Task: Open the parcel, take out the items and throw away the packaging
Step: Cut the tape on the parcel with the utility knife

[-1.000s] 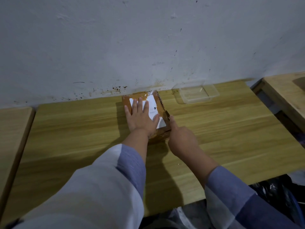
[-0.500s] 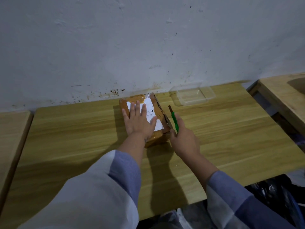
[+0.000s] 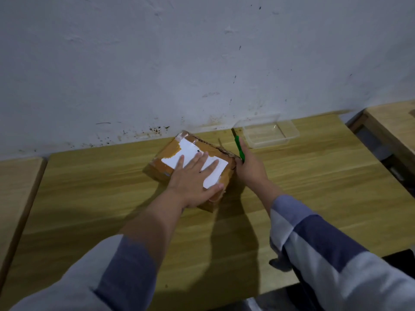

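A small brown cardboard parcel [image 3: 170,151] with a white label and clear tape lies on the wooden table [image 3: 314,187], turned at an angle near the wall. My left hand [image 3: 193,180] rests flat on its top, fingers spread. My right hand [image 3: 250,169] sits against the parcel's right side, closed around a green-handled cutter [image 3: 239,147] whose thin blade points away toward the wall. The parcel's right edge looks ragged along the top seam.
A clear plastic container [image 3: 268,133] stands empty at the back of the table, right of the parcel. A second wooden table [image 3: 390,124] is at the far right and another [image 3: 18,182] at the left. The white wall runs behind.
The parcel has been turned counter-clockwise under my left hand. My right hand with the green cutter has moved farther along the parcel's right side toward the wall.
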`<state>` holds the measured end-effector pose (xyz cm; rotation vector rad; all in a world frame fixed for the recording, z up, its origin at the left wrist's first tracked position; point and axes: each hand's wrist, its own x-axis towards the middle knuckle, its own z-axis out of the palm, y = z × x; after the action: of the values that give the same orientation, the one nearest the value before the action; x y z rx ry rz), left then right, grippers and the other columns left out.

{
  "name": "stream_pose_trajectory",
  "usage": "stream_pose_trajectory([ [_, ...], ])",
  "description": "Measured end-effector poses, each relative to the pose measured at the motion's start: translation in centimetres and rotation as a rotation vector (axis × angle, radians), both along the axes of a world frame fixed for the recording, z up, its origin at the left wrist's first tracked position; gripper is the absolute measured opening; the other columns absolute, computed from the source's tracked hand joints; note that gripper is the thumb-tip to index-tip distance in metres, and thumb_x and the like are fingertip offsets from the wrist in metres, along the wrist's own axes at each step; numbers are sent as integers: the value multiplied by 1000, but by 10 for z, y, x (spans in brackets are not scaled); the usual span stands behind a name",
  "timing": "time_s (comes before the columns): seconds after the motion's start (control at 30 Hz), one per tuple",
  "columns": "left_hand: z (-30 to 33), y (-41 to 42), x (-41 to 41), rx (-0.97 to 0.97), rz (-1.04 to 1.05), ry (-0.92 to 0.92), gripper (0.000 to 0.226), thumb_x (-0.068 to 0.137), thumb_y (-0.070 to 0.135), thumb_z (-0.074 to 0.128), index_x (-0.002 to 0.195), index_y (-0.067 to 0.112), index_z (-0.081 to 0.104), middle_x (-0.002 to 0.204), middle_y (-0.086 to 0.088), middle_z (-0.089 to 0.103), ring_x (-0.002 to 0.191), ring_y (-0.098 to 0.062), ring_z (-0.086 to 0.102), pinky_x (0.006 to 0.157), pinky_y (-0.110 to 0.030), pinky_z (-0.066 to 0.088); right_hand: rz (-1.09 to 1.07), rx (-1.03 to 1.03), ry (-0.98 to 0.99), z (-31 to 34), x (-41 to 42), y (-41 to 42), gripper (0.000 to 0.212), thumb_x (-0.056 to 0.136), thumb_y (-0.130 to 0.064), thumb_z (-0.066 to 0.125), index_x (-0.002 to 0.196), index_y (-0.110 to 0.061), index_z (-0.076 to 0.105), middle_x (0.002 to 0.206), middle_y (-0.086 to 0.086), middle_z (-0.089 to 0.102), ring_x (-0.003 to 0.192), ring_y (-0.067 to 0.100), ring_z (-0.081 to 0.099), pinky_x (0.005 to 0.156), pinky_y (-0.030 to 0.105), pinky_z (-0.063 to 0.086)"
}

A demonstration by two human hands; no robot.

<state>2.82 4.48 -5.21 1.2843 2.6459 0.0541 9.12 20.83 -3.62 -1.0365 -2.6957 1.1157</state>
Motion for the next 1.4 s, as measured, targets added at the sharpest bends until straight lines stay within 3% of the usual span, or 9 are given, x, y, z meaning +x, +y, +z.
stream_pose_trajectory([
  [0.17,-2,9,-3,22,4,-11,73,85,76,12,150,43,-2,161,8,-9,148,-12,-10,117,-54,-6,21,-102,36,4,-12,14,57,98,-25,42,149,-35,16,133,14,56,114,36,56,88,38,47],
  [0.33,-8,24,-4,57,134,10,73,86,75,13,150,42,6,161,8,-4,148,-13,-7,117,-52,-6,-59,-186,27,5,21,7,55,100,-19,33,149,-36,16,96,7,55,77,24,53,62,35,45],
  [0.53,-9,36,-2,48,222,-4,72,87,74,10,150,41,5,161,6,-5,148,-14,-8,116,-53,-5,-12,-96,-56,21,41,-14,57,98,-18,36,148,-35,14,104,18,65,84,36,64,75,51,55],
  [0.83,-4,45,6,23,290,-10,67,92,67,10,151,37,0,161,2,-8,148,-18,-9,116,-56,-2,114,91,-281,49,37,-27,61,97,-13,34,151,-20,6,113,19,63,95,35,63,75,43,54],
  [0.9,-2,43,5,-29,261,16,63,97,54,21,151,35,-7,161,1,-13,148,-19,-11,117,-56,0,131,93,-305,55,30,-29,60,97,-14,35,151,-17,8,115,21,62,90,36,65,70,43,55],
  [1.03,3,42,2,-118,228,21,92,91,27,57,150,31,-14,160,-2,-19,147,-21,-15,117,-56,3,87,54,-398,59,7,-27,66,93,-9,46,149,-20,13,112,18,62,63,28,66,43,33,55],
  [1.13,-10,46,-2,-58,272,26,74,97,52,38,148,38,-14,159,5,-17,148,-19,-13,116,-56,2,68,15,-398,61,1,-33,57,90,-9,47,143,-15,24,104,18,61,81,34,68,55,40,59],
  [1.23,-22,48,-6,-93,276,74,74,100,42,42,148,37,-14,160,1,-15,148,-19,-12,115,-57,4,92,73,-404,55,9,-43,65,91,-10,42,149,-16,11,117,19,60,102,35,64,83,45,56],
  [1.4,-19,50,-4,-57,289,56,55,103,43,22,150,38,-7,161,3,-12,148,-18,-10,115,-57,1,131,122,-429,52,24,-50,70,93,-11,38,151,-20,-1,121,21,57,105,34,62,86,44,55],
])
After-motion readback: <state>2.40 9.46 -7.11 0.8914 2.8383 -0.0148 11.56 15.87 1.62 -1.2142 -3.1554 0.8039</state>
